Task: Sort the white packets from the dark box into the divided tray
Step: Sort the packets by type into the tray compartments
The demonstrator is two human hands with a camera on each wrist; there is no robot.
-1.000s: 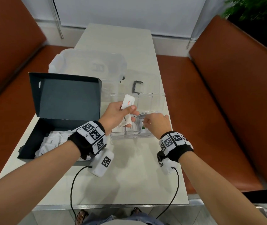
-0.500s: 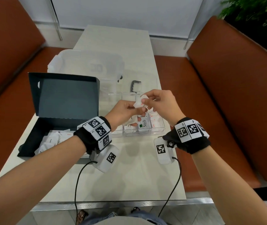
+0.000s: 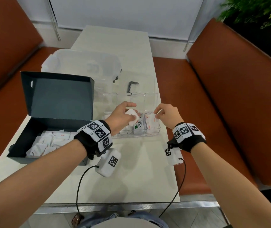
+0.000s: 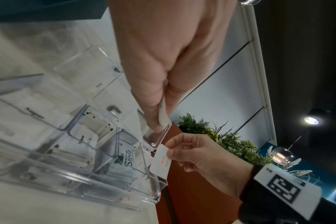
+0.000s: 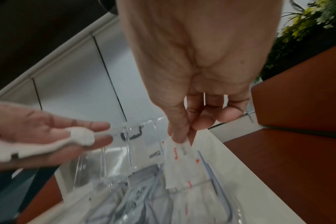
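Above the divided tray (image 3: 154, 137), right hand (image 3: 168, 116) pinches a salt packet (image 5: 179, 160), apparently over its near-right compartment; left hand (image 3: 122, 116) grips white packets (image 3: 132, 117).

A pale table (image 3: 115, 46) runs lengthwise away toward a white wall (image 3: 123, 12) hung with a light blind; thin metal rods (image 3: 53, 18) stand against it on either side; brown padded benches (image 3: 230, 96) flank the table, left and right, their backs rising high; green foliage (image 3: 263, 12) crowds the far right corner above the right bench; from lower down, the plants (image 4: 226, 141) show against a dark ceiling with a round lamp (image 4: 312, 120) lit; a teal panel (image 4: 316, 166) lies beyond them.
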